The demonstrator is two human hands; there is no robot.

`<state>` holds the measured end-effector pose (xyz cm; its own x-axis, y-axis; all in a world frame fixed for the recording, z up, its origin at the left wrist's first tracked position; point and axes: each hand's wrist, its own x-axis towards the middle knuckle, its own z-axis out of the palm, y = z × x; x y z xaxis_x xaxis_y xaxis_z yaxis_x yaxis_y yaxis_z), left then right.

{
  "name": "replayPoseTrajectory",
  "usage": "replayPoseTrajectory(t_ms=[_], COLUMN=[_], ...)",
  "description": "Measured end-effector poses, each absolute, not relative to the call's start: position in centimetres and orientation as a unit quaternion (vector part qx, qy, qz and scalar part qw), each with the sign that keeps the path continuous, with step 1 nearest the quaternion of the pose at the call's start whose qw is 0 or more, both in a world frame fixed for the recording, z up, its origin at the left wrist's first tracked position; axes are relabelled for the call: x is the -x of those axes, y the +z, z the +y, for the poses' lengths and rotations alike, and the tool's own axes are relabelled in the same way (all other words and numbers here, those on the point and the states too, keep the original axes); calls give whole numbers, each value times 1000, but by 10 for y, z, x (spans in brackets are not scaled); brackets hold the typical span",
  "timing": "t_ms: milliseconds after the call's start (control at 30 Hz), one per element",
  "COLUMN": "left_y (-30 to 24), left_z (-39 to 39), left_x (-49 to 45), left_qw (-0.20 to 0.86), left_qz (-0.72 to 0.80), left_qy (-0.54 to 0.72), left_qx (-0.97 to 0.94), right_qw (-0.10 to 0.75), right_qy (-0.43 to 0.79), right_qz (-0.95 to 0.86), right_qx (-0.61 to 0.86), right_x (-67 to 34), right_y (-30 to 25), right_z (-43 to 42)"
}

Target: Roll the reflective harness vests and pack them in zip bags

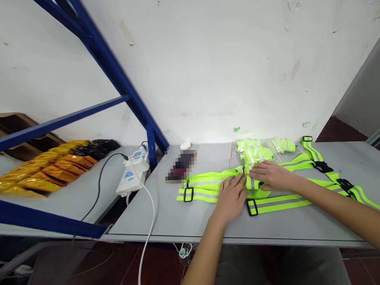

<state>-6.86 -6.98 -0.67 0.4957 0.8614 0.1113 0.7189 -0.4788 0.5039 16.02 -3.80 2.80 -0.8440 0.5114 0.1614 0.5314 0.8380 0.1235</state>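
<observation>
A neon yellow reflective strap vest (210, 183) with grey bands and black buckles lies spread across the grey table (167, 218). My left hand (231, 195) rests flat on its middle, fingers stretched out. My right hand (270, 175) lies flat just beside it, pressing the same straps, fingers extended. Longer straps (331, 175) of the vest trail off to the right under my right forearm.
Bagged folded vests (255, 150) sit against the wall behind my hands. A blurred dark object (181, 165) and a small white object (185, 145) lie left of them. A white power strip (131, 173) with cables, orange packets (44, 170) and a blue rack frame (151, 152) stand at left.
</observation>
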Motion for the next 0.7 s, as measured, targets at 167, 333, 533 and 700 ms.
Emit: replayPoseTrajectory(t_ms=[167,333,533,700], left_y=[2,18,40,37], left_z=[-71,-57,-37,-31], left_x=[72,76,86,78], left_qw=[220,222,394,517], left_qz=[446,471,470,405], left_qy=[305,448,573,627], left_qx=[-812,-727,-543,-419], right_qw=[173,187,320,393], right_qy=[4,48,188,258], right_qz=[-924,-926,-818,-733], right_qx=[342,325,439,492], right_x=[-141,-113,-98,-89], right_y=[44,70,70,58], right_z=[-29,-29,-24,-15])
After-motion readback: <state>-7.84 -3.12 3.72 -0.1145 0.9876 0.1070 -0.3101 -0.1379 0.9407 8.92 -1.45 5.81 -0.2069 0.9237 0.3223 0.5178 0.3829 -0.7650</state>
